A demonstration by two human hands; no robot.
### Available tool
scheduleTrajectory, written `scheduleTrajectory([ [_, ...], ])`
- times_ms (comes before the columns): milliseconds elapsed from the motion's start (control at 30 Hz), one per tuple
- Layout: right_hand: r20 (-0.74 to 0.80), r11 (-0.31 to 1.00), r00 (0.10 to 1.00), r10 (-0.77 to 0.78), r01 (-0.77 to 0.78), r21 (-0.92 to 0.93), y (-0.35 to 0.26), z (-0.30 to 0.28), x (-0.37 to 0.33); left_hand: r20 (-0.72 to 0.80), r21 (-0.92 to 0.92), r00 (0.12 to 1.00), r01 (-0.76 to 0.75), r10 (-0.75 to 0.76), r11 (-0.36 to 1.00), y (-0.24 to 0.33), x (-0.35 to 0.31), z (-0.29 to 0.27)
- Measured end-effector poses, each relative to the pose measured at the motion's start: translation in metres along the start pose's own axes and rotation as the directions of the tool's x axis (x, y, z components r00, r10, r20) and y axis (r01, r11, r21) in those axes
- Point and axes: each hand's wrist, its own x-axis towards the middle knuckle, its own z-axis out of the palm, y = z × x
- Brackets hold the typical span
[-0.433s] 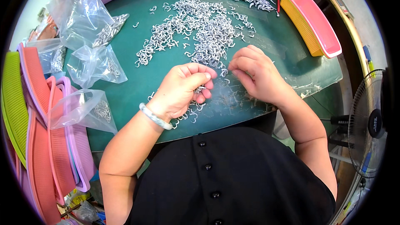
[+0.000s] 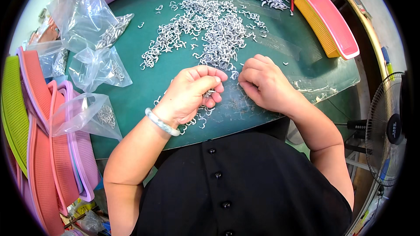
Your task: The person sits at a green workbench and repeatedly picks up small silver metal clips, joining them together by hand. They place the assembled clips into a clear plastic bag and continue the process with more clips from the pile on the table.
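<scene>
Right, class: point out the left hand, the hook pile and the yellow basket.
left hand [image 2: 189, 94], head view, on the back of the hand.
hook pile [image 2: 214, 26], head view, on the pile's dense middle.
yellow basket [image 2: 311, 22], head view, on its yellow side wall.

Small silvery metal hooks [image 2: 209, 26] lie in a loose, tangled heap spread across the green table top, thinning out toward the near edge. A few of them [image 2: 209, 92] sit bunched inside the curled left hand [image 2: 189, 94], and others lie scattered just beneath it.
</scene>
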Motion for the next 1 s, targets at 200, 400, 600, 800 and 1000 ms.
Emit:
scheduleTrajectory([
  [200, -0.012, 1.000, 1.000, 0.017, -0.017, -0.001, 0.000, 0.000, 0.000, 0.008, 0.008, 1.000, -0.003, 0.003, 1.000, -0.001, 0.000, 0.000],
  [400, -0.028, 1.000, 1.000, -0.006, 0.006, 0.023, 0.003, -0.002, -0.002, 0.007, 0.007, 1.000, -0.003, 0.003, 1.000, -0.002, 0.000, 0.000],
  [600, -0.049, 0.995, 0.999, 0.009, -0.004, 0.100, 0.008, 0.002, -0.002, 0.028, -0.013, 0.999, 0.017, -0.016, 1.000, 0.000, -0.001, -0.001],
  [800, 0.046, 0.756, 0.983, 0.178, -0.167, 0.634, 0.004, -0.009, 0.000, 0.009, 0.009, 0.999, 0.032, -0.032, 0.999, -0.001, -0.001, 0.002],
  [1000, 0.050, 0.688, 0.985, 0.168, -0.153, 0.710, 0.004, -0.010, 0.004, 0.059, -0.003, 0.997, 0.052, -0.051, 0.999, -0.001, -0.002, 0.004],
])
